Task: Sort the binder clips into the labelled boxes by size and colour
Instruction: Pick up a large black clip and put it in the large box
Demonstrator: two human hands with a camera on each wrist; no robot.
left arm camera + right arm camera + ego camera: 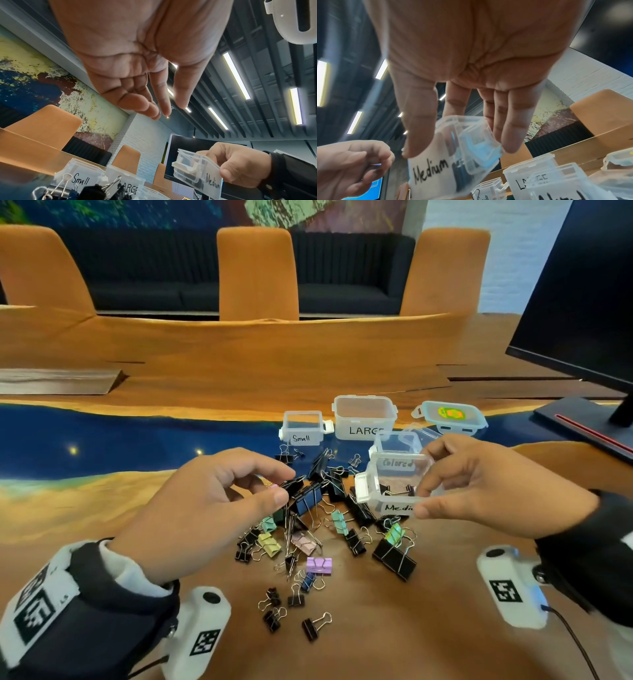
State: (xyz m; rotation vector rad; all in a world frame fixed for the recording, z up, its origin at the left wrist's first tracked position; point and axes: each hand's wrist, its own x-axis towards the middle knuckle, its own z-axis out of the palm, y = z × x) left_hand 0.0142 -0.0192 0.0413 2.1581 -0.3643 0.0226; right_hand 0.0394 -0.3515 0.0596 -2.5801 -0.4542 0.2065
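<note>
A heap of binder clips [318, 518] is lying on the table [428, 628] in the near middle: mostly black ones of several sizes, with mint, yellow, pink, purple and blue ones mixed in, and a few small black ones sitting apart at the near edge of the heap. The left hand [209, 508] is hovering over the heap's left side, thumb and forefinger curling toward each other around a black clip [293, 484]; whether they are actually gripping it I cannot tell, and in the left wrist view the fingertips are showing nothing between them. The right hand [486, 491] is holding the Medium box [394, 484] off the table at the heap's right, thumb on the labelled near wall and fingers on the far side, the box tilting toward the left hand; at least one black clip is lying inside it. Just behind it the Colored box [397, 445] is standing, and farther left the Large box [363, 417] and the Small box [303, 428] are standing side by side, both open. A lid [450, 417] is lying at the far right, near a monitor [582, 296] on its base. Orange chairs [257, 273] are lining the far side of the table
</note>
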